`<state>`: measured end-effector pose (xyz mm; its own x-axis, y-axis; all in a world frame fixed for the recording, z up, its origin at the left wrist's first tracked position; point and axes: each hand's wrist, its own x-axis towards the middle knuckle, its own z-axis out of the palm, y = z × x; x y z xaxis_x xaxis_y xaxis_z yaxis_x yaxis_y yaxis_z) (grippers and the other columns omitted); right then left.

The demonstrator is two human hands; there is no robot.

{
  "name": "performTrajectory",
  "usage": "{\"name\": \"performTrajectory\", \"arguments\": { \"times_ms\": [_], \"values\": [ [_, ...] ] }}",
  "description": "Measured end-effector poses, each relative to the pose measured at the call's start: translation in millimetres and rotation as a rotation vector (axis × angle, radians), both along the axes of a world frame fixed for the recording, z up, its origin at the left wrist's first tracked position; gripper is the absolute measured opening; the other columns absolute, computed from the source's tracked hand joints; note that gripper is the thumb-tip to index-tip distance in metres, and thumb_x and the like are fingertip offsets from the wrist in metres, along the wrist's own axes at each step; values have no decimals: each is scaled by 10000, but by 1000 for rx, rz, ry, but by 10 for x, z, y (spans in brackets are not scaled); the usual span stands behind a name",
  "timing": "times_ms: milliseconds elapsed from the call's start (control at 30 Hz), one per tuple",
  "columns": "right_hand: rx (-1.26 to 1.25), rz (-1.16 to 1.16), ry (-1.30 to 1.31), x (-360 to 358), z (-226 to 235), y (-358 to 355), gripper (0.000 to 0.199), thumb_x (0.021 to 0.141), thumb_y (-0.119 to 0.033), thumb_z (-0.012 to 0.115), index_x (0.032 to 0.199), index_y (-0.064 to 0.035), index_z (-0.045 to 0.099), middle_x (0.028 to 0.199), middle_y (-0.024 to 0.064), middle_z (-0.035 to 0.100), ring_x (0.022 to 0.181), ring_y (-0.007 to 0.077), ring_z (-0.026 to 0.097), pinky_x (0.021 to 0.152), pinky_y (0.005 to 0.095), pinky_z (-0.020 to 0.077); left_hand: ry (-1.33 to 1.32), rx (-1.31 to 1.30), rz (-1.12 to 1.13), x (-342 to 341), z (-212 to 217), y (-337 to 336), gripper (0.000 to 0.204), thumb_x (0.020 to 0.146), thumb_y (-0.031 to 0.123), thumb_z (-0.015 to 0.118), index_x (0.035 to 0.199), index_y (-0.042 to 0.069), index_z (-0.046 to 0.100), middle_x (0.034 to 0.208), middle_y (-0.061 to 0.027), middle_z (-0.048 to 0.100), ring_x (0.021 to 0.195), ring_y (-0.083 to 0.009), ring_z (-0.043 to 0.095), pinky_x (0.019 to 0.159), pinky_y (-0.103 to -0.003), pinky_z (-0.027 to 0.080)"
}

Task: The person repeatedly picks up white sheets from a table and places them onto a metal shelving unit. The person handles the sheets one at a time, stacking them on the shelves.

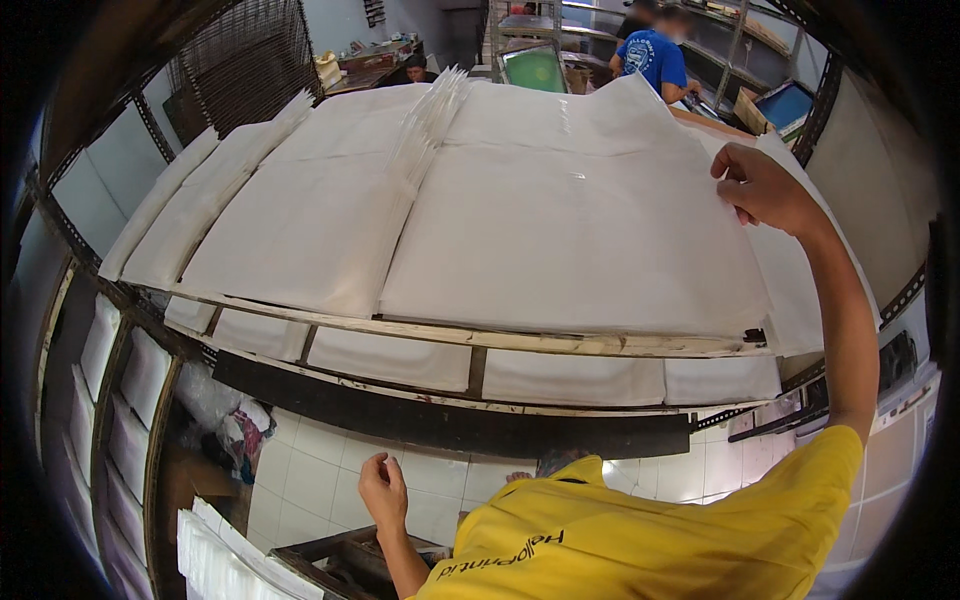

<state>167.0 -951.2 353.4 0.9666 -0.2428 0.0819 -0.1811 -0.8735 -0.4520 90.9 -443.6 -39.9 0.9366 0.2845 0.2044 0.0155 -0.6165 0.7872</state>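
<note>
Wide stacks of thin white sheets, perhaps bags, cover the shelf top in front of me. My right hand [765, 187] reaches across to the right edge of the broad white sheet [570, 235]. Its fingers are curled and pinch at that edge; the fingertips are partly hidden. Below the shelf, my left hand [383, 488] hangs in the air with loosely bent fingers, thumb a little apart, nothing in it. Left of the broad sheet, another white stack [300, 220] has raised, fanned edges.
Under the top, a lower shelf [390, 358] holds more white stacks. A dark board [450, 415] runs along its front. At the lower left stands a white stack [235, 560] beside a dark frame [340, 550]. A person in a blue shirt [652, 60] works at the back.
</note>
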Motion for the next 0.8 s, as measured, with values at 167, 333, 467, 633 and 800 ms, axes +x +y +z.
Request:
{"name": "performTrajectory", "arguments": {
  "times_ms": [167,333,467,633,800],
  "values": [
    [-95,-10,70,-30,23,36,188,802,-111,584,959,-9,563,695,36,543,542,106,526,482,277,412,47,13,34,-223,-245,90,210,904,119,623,993,-64,671,830,-170,659,699,-265,619,672,-376,499],
    [-423,128,11,17,-17,-143,183,822,-150,602,941,-15,571,706,53,529,641,141,519,580,339,418,69,-11,54,-293,-321,180,217,903,120,619,996,-70,670,829,-179,659,705,-274,622,679,-378,502],
    [-471,169,-32,-3,250,206,153,871,-153,619,949,-29,576,689,51,487,654,146,463,608,342,391,26,-6,68,-283,-192,306,215,901,120,622,994,-69,666,819,-181,654,701,-280,620,675,-381,502],
    [-531,463,-188,141,789,1514,160,882,-141,619,1002,-38,595,777,59,513,715,161,510,656,344,411,8,5,168,-411,-63,552,192,894,124,632,1004,-30,665,873,-181,652,765,-322,626,727,-410,498],
    [-766,782,-321,-322,1081,3109,336,952,-243,636,1216,-38,597,847,89,598,740,162,601,683,303,487,-53,-139,252,-567,182,644,232,886,153,642,1041,-17,670,928,-177,669,794,-309,656,738,-384,523]
  ]
}}
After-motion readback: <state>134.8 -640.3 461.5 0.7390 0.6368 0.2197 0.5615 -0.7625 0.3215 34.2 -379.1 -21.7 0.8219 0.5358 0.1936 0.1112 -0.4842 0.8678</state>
